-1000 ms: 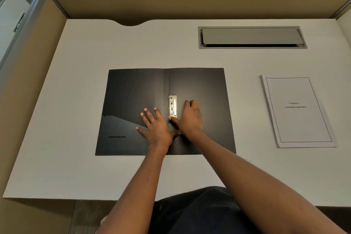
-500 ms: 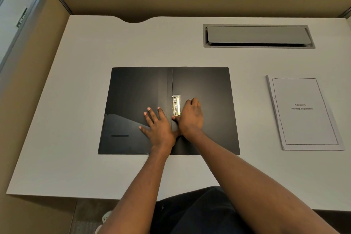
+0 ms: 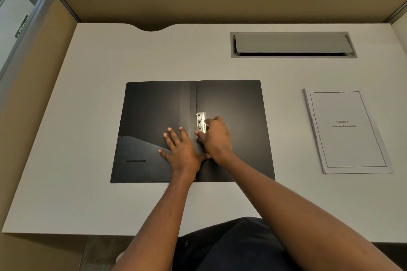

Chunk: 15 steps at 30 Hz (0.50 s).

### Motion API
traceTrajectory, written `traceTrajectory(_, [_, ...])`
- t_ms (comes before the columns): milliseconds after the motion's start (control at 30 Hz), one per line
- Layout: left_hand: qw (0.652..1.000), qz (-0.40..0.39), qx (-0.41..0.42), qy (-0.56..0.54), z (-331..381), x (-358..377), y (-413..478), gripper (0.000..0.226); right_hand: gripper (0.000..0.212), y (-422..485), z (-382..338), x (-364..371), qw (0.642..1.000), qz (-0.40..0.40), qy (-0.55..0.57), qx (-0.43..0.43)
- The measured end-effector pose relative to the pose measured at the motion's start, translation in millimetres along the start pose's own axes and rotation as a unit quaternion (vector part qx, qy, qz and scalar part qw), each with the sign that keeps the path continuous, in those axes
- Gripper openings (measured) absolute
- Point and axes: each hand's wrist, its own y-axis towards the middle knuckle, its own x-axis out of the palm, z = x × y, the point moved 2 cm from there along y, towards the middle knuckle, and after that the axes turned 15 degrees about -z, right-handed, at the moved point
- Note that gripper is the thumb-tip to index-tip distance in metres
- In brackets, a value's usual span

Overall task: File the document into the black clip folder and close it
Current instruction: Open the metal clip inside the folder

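The black clip folder (image 3: 233, 103) lies open and flat in the middle of the white desk. Its metal clip (image 3: 200, 121) sits just right of the spine. My left hand (image 3: 181, 152) presses flat on the left inner cover, fingers spread, beside the spine. My right hand (image 3: 217, 137) rests on the right cover with its fingers curled onto the clip's lower end, thumb at the clip's left edge. The document (image 3: 346, 130), a white stack with a printed title page, lies apart on the desk to the right of the folder.
A grey cable hatch (image 3: 293, 44) is set into the white desk (image 3: 88, 116) at the back right. Brown partition walls enclose the desk at the back and sides. A pocket flap with a dark slot (image 3: 135, 161) is on the folder's lower left.
My right hand's fingers have shifted up and onto the clip, with the thumb moving against its left side. My left hand stays flat in place. The camera view has drifted slightly.
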Motion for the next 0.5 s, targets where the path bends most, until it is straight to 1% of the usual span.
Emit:
traceTrajectory(67, [1.000, 0.002, 0.002, 0.002, -0.7, 0.1, -0.9, 0.133, 0.030, -0.8, -3.8, -0.1, 0.998, 0.018, 0.054, -0.034])
traceTrajectory(133, [1.000, 0.003, 0.004, 0.006, -1.4, 0.4, -0.9, 0.134, 0.021, 2.3, -7.0, -2.5, 0.992, 0.017, 0.108, -0.057])
traceTrajectory(233, [1.000, 0.005, 0.001, 0.013, -1.4, 0.5, -0.7, 0.136, 0.013, 13.1, -8.7, -8.6, 0.986, 0.021, 0.154, -0.066])
traceTrajectory(367, [1.000, 0.002, -0.005, 0.018, -1.0, 0.2, 0.1, 0.137, 0.016, 33.2, -14.4, -21.2, 0.986, 0.026, 0.143, -0.078])
traceTrajectory(500, [1.000, 0.001, -0.006, 0.025, -1.2, 0.4, 1.5, 0.137, 0.019, 62.0, -21.2, -35.2, 0.992, 0.003, 0.102, -0.078])
